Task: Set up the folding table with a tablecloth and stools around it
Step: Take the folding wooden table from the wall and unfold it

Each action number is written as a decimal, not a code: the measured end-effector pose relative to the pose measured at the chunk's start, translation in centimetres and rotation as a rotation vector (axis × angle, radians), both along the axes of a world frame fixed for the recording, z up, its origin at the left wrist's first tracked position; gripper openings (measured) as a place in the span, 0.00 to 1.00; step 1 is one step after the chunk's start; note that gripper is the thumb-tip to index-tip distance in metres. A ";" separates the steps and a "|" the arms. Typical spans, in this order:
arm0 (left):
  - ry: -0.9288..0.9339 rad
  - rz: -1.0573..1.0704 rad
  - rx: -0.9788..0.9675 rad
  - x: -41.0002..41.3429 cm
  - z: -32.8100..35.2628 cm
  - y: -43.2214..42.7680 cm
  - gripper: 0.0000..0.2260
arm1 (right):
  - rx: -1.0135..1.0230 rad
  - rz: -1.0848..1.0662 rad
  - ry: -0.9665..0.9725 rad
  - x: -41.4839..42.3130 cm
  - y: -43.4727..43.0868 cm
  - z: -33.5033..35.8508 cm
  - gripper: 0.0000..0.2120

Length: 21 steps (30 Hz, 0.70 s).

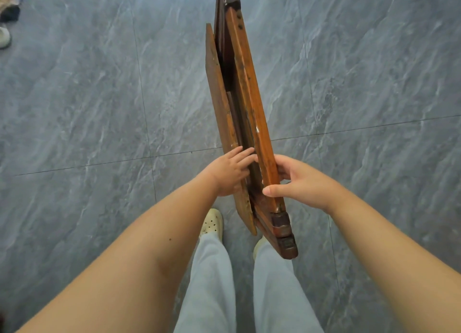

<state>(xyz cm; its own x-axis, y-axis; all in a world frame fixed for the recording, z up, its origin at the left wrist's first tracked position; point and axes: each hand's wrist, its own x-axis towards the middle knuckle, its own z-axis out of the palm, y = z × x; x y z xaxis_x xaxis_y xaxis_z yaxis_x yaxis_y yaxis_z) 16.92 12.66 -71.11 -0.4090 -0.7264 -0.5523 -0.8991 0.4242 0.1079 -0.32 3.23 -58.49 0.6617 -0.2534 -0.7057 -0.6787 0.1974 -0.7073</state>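
A folded wooden table (245,88), brown and worn, stands on edge on the floor in front of me, seen from above, running from the top of the view down to my feet. Its flat top panel is on the left and its orange-brown frame rail and dark leg ends are on the right. My left hand (230,174) lies against the left panel with its fingers reaching into the gap between panel and frame. My right hand (296,180) grips the frame rail from the right, thumb across its near side. No tablecloth or stools are in view.
Grey marbled floor tiles (99,108) spread on both sides of the table. My feet in pale perforated shoes (212,224) stand just below the table's near end. At the far left edge lie a white shoe (4,37) and a dark bundle (10,12).
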 end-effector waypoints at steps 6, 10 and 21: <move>-0.055 -0.008 -0.013 0.8 -1.0 0.8 0.28 | 0.039 -0.018 -0.017 0.2 0.2 -0.4 0.25; -0.021 -0.036 -0.053 1.0 -0.8 0.4 0.24 | 0.019 -0.020 -0.005 0.0 0.1 -0.5 0.24; 0.063 -0.112 0.035 6.3 2.8 2.3 0.17 | 0.052 -0.066 -0.028 0.8 1.1 0.0 0.25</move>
<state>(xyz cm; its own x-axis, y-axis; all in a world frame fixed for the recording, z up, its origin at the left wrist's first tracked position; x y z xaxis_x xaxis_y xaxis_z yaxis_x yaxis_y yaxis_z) 23.26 14.94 -68.32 -0.5211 -0.6547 -0.5476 -0.8373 0.5165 0.1794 0.43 4.32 -58.46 0.6646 -0.2602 -0.7005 -0.6431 0.2782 -0.7135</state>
